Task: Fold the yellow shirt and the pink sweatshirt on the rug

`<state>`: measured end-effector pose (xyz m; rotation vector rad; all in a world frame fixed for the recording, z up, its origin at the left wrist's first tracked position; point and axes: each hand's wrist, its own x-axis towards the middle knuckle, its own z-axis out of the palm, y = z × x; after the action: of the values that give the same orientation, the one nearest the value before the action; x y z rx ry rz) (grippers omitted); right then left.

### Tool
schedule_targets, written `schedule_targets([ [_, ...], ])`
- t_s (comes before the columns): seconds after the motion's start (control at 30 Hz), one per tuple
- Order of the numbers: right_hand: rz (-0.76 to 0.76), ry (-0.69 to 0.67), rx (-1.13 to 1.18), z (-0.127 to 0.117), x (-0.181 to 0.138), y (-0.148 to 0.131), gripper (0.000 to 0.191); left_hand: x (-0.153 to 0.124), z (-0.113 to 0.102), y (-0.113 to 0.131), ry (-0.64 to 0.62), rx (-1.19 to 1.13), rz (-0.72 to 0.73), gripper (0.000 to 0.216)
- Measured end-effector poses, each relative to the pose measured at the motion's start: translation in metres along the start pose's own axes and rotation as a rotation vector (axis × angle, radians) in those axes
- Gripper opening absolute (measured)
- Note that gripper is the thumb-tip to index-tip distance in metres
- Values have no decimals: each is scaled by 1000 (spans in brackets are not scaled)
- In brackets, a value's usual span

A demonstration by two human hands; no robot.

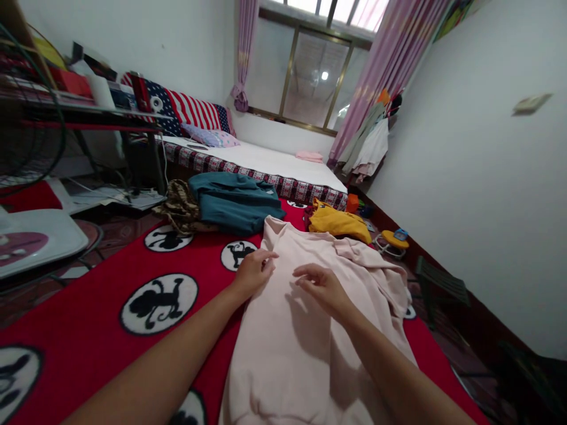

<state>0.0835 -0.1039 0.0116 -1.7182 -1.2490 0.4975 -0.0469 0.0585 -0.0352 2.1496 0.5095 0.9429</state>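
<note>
A pale pink sweatshirt lies spread on a red blanket with black-and-white cartoon circles. My left hand rests on the garment's left edge, fingers curled as if pinching the fabric. My right hand hovers just above the middle of the sweatshirt, fingers loosely bent and apart, holding nothing. The garment's right sleeve is bunched in folds at the right.
Beyond the sweatshirt lie a teal garment, a patterned brown one and a yellow one. A bed stands under the window. A fan base and cluttered shelf are at left; a white wall runs along the right.
</note>
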Motion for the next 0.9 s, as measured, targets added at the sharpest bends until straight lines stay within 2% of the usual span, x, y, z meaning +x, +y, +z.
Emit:
schedule_targets([
  [0.07,-59,139,-81,-2,24,14,24,-6,4,5,-52,110,169,19],
  [0.13,-53,258,-203,-6,50,27,26,-10,6,9,-129,182,296,16],
  [0.27,36,338,-355,-10,94,49,36,-13,8,12,-161,236,368,19],
  [0.4,118,310,-431,-3,121,58,27,-13,8,9,-106,170,316,18],
  [0.53,166,282,-514,2,125,56,13,-12,7,9,19,173,178,21],
  [0.6,188,365,-564,2,120,55,19,-11,6,8,68,228,73,26],
  [0.7,259,471,-680,1,111,57,24,-10,5,8,59,305,-79,35],
  [0.8,272,447,-752,2,113,56,14,-10,4,9,42,329,-122,37],
  [0.9,209,449,-748,5,128,46,29,-10,4,10,46,329,-122,36],
])
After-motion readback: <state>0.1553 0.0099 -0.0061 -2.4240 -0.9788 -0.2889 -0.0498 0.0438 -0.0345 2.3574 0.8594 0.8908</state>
